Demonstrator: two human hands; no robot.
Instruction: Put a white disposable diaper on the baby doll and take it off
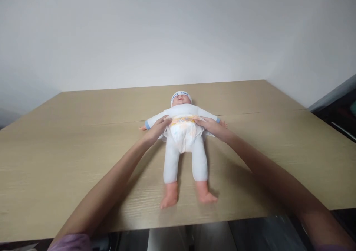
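A baby doll (pixel 172 165) in a white outfit with blue cuffs lies on its back, its feet toward me and its arms spread. Around its hips sits a white diaper (pixel 183 136) with an orange patterned waistband. My left hand (pixel 158 129) is closed on the diaper's waist edge at the doll's left-hand side in the picture. On the opposite side, my right hand (pixel 211 127) grips the other end of the waistband. Loose white side flaps stick out below both hands. The fingertips are partly hidden by the diaper material.
The doll rests on a wide light-wood table (pixel 69 162), whose near edge runs just below its feet. Behind stands a plain pale wall (pixel 178 36). A dark object (pixel 336 110) is beside the table's right edge.
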